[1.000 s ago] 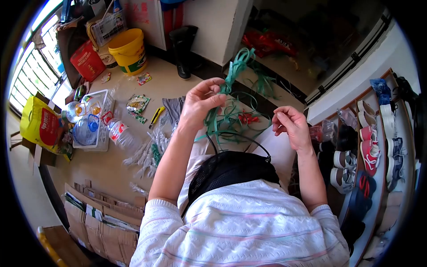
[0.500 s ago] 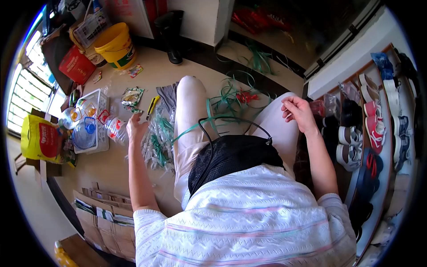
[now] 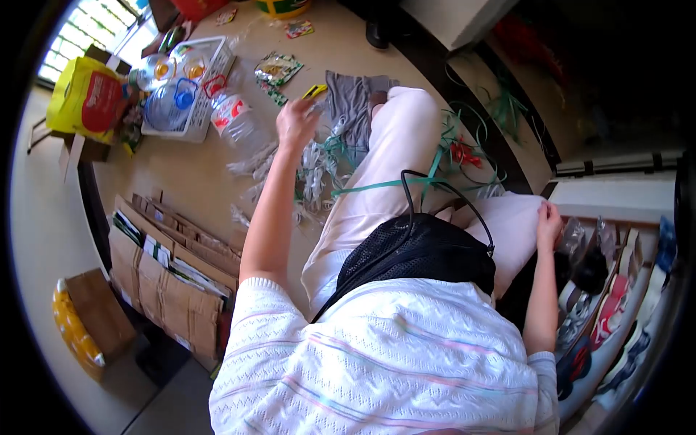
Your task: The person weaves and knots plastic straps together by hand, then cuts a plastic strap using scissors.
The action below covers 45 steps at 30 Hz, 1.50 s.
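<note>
Yellow cutter (image 3: 317,90) partly hidden, bucket (image 3: 284,7) cut off

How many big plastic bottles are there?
4. At the white basket: left orange-capped bottle, right orange-capped bottle, blue-capped bottle. Beside it: red-topped bottle. More may be hidden.

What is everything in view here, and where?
Crate: one, white, upper left
Bottles: several, clear, in and beside crate
Large bag: one, yellow and red, far left
Bucket: one, yellow and green, top edge
Wrappers: several, multicoloured, top
Cloth: one, grey, upper centre
Cutter-like tool: one, yellow, beside cloth
Stringy pile: one, whitish, below cloth
Strips: many, green, centre, upper right
Bundle: one, red, among strips
Cardboard: several, brown, lower left
Mesh item: one, black, centre
Shoes: several, mixed, lower right
Left hand: one, bare, near tool
Right hand: one, bare, at knee
</note>
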Available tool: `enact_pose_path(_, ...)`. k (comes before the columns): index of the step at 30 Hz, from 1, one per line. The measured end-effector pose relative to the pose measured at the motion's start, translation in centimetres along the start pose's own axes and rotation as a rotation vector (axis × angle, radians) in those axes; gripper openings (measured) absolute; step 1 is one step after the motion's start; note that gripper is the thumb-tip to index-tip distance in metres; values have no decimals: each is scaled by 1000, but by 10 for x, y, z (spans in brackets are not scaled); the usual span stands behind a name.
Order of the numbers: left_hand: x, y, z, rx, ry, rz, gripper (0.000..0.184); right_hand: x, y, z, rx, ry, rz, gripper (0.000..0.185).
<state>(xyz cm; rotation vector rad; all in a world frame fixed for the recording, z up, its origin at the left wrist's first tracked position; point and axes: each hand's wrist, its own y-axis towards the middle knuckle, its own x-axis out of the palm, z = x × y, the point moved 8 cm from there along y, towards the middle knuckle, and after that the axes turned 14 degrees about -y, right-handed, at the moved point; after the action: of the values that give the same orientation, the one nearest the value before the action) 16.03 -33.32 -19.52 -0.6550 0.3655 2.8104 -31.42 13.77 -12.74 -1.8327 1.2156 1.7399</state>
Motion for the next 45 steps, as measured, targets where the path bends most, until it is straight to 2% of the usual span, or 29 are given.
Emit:
enact_pose_path(2,-3,-47,-79,-261,21,-7,26,-2,-6,-8,96,-171,-2,20)
enact_pose_path(4,11,-97,-141,-497,71,-50,23,7,-5,-11,20,-183,12,20)
enact_pose_path(6,35,-134,-172,-619,-16,-90,23,5,5,-17,-44,-281,4,20)
enact_pose_path(7,47,-146,-184,-744,-89,-103,24,8,9,-17,4,-308,-29,17)
enact_pose_path(11,88,-137,-208,-844,-50,-116,45,21,22,-5,99,-97,-84,15)
enact_pose_path(14,113,-112,-206,-893,12,-86,72,20,20,-3,6,-155,3,16)
enact_pose_path(16,122,-92,-191,-987,-23,-29,88,17,15,-4,105,-173,-57,16)
enact_pose_path(17,139,-87,-211,-1006,14,-21,96,12,11,-9,156,-185,-84,17)
enact_pose_path(21,150,-66,-199,-1249,200,97,104,-1,-1,-16,227,-306,-165,17)
enact_pose_path(24,157,-57,-197,-1308,314,195,94,3,-12,9,253,-149,-155,15)
enact_pose_path(27,170,-61,-227,-1285,391,143,81,-1,-20,20,298,-184,-181,11)
enact_pose_path(30,170,-63,-242,-1263,286,128,75,-3,-22,22,328,-186,-182,10)
enact_pose_path(31,166,-62,-241,-1230,302,165,67,-3,-22,21,336,-193,-184,10)
enact_pose_path(34,152,-59,-228,-1008,178,156,62,0,-23,24,296,-122,-167,9)
enact_pose_path(37,119,-42,-205,-714,80,297,62,3,-20,27,287,-125,-170,10)
enact_pose_path(38,112,-34,-203,-691,-41,289,63,5,-17,31,263,-105,-151,9)
enact_pose_path(40,87,-4,-173,-627,-277,260,65,10,-14,39,221,-59,-108,10)
enact_pose_path(41,76,18,-124,-555,-517,270,61,3,0,23,159,-194,-143,11)
enact_pose_path(42,65,39,-90,-413,-625,276,57,23,3,45,393,217,-293,12)
enact_pose_path(43,55,55,-51,-356,-645,228,58,33,18,35,326,403,-265,19)
enact_pose_path(45,44,77,32,-228,-715,136,59,-10,62,-116,144,632,-305,46)
